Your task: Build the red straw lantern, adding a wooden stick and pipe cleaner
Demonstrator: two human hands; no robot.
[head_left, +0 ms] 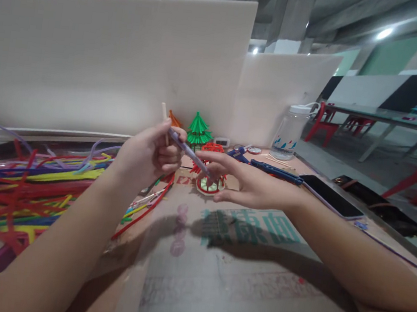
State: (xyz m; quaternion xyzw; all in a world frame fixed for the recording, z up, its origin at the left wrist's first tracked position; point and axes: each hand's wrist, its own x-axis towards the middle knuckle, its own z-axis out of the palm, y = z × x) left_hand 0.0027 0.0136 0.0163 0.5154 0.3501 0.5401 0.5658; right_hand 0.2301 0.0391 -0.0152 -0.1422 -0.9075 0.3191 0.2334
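Our left hand (161,146) grips a thin cream-coloured stick (164,111) and a slim pale-purple strip (188,150), while our right hand (241,179), loosely open, is at the strip's lower end.

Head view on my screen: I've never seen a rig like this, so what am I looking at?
No machine here: these are a person's bare hands, seen by one camera worn on the head, looking forward and down. The left hand holds a thin lilac strip and a slim off-white stick; the right hand is at the strip's lower end, its grip unclear. On the beige table, thin multicoloured strips lie at left; further back stand a green tree-shaped model and a white-lidded clear bottle.
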